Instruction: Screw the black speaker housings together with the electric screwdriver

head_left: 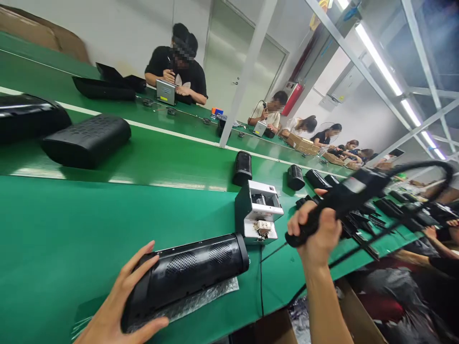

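My left hand [120,306] grips the near end of a long black speaker housing [190,272] with perforated grilles, which lies on a sheet of bubble wrap [208,298] on the green bench [71,239]. My right hand [317,234] is closed round the handle of a black electric screwdriver [344,196]. The tool is raised above the bench, and its black cable [423,191] loops off to the right. A small grey and white screw feeder box [258,210] stands just beyond the speaker's far end.
More black speaker housings [86,138] lie along the green conveyor [161,157], with others upright at the middle [243,168]. Several people sit working across the line. A white post [247,71] rises at centre. Black parts [362,224] crowd the bench at right, where another person's arm [437,241] reaches in.
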`<state>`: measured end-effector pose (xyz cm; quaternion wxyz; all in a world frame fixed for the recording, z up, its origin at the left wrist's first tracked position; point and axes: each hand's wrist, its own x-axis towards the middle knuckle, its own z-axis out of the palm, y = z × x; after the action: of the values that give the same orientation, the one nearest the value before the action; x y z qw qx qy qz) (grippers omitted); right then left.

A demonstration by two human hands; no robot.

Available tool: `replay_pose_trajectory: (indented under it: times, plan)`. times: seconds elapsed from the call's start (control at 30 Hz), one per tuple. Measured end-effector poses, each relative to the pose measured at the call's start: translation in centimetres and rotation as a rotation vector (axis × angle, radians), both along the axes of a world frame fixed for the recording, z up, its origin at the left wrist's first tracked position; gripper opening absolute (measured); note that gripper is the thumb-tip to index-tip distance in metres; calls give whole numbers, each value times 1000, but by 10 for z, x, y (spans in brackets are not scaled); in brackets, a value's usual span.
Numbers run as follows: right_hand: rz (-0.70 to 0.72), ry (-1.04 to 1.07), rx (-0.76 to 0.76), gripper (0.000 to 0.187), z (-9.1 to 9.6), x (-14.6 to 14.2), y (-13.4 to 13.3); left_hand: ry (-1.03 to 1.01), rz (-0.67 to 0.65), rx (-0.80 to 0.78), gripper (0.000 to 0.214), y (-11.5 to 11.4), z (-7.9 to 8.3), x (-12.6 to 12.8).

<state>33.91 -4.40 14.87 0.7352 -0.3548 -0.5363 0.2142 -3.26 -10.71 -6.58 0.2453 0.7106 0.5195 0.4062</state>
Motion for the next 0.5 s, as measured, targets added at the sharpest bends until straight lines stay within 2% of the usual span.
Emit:
replay_pose_trajectory:
  times: [0.1,0.2,0.3,0.37,0.5]
  plan:
    - [88,59,15,55,21,-23,-33,-26,-35,0,78,0,-2,3]
    - [218,106,18,51,35,-61,-58,-45,-74,-23,81,3,-1,0]
    - [334,93,11,41,34,-102,-69,-55,-87,-46,82,4,-5,-3]
    - [367,63,15,43,28,-123,-71,-74,-96,-33,82,4,-10,-3]
    - [374,15,46,40,22,-141,-71,-113,-123,-28,90,4,-12,0]
